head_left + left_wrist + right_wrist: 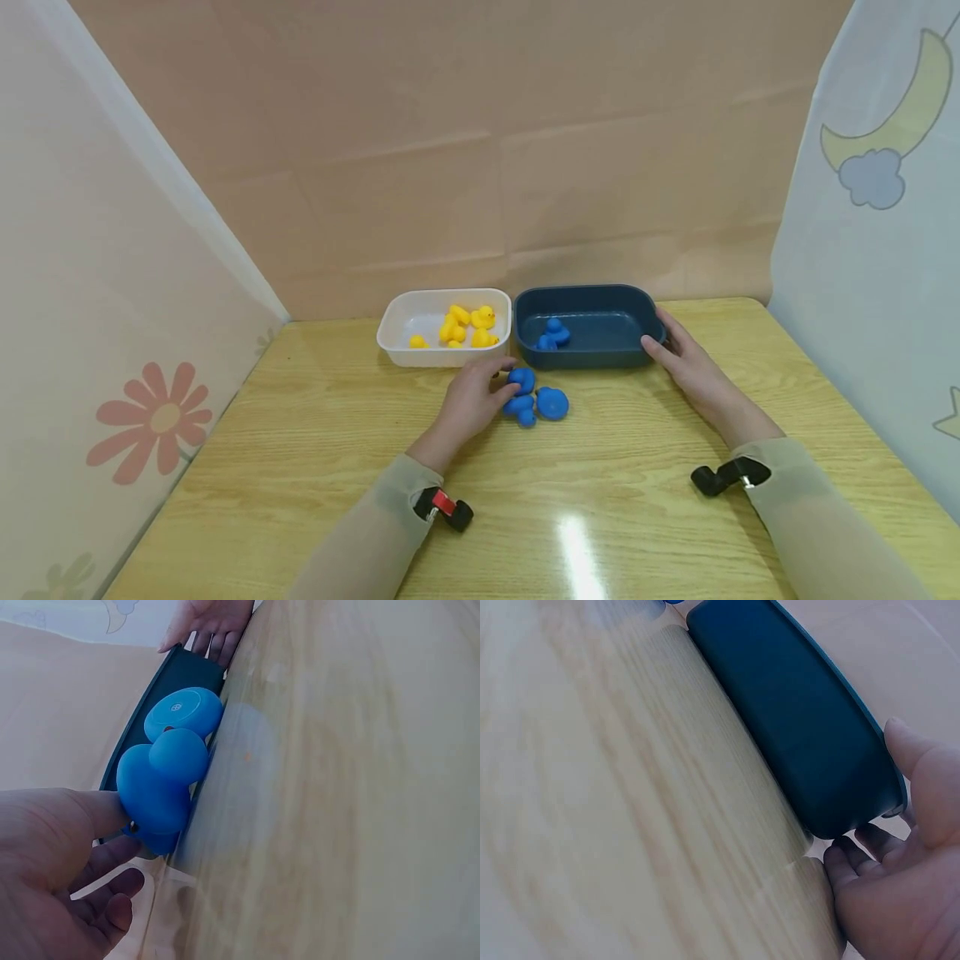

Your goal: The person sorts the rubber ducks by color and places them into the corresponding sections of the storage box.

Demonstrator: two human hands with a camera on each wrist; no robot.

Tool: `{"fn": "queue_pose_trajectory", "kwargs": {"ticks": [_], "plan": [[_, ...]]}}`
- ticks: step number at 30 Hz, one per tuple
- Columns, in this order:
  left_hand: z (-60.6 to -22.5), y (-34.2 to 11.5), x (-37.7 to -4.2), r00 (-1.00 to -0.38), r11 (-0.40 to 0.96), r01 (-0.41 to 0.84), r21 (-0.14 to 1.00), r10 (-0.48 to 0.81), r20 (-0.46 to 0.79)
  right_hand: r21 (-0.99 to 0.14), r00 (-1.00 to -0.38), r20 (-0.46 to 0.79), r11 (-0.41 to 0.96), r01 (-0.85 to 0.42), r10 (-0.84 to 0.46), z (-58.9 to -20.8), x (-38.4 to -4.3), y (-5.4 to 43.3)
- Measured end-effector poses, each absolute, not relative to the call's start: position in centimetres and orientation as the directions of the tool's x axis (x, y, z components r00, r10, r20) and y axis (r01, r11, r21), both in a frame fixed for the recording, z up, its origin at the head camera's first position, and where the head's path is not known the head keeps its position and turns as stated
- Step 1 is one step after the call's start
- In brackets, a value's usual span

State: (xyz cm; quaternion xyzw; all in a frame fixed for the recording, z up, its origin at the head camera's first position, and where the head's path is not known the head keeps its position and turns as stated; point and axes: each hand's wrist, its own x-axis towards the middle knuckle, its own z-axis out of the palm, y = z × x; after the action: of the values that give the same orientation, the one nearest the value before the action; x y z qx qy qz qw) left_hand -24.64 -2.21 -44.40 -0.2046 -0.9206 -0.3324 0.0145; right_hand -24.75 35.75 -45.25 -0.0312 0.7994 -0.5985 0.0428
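Three blue rubber ducks lie close together on the table in front of the bins. My left hand (472,396) has its thumb and forefinger around the farthest blue duck (522,380), pinching it. Nearer to me is a second blue duck (155,787); the third blue duck (552,403) lies to its right with its flat base showing. My right hand (693,375) holds the right end of a dark blue bin (802,712), thumb at the rim and fingers against the outer wall. Inside that bin, blue ducks (556,331) sit at the left end.
A white bin (442,358) holding several yellow ducks (452,327) stands directly left of the dark blue bin. Both are at the back of the wooden table (637,483), before a tan backdrop (495,167). Printed curtains (112,275) hang at both sides.
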Motion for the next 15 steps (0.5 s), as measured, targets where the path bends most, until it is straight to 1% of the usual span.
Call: {"fn": "queue_pose_trajectory", "kwargs": {"ticks": [7, 15], "plan": [[-44.83, -2.36, -24.81, -0.922, 0.69, 0.37, 0.621, 0.354, 0.155, -0.958, -0.994, -0.03, 0.286, 0.0, -0.101, -45.36, -24.74, 35.77], [-45.05, -2.54, -24.79, -0.919, 0.676, 0.379, 0.632, 0.354, 0.173, -0.956, -0.994, -0.028, 0.294, -0.003, -0.102, -45.13, -24.51, 35.41]]}}
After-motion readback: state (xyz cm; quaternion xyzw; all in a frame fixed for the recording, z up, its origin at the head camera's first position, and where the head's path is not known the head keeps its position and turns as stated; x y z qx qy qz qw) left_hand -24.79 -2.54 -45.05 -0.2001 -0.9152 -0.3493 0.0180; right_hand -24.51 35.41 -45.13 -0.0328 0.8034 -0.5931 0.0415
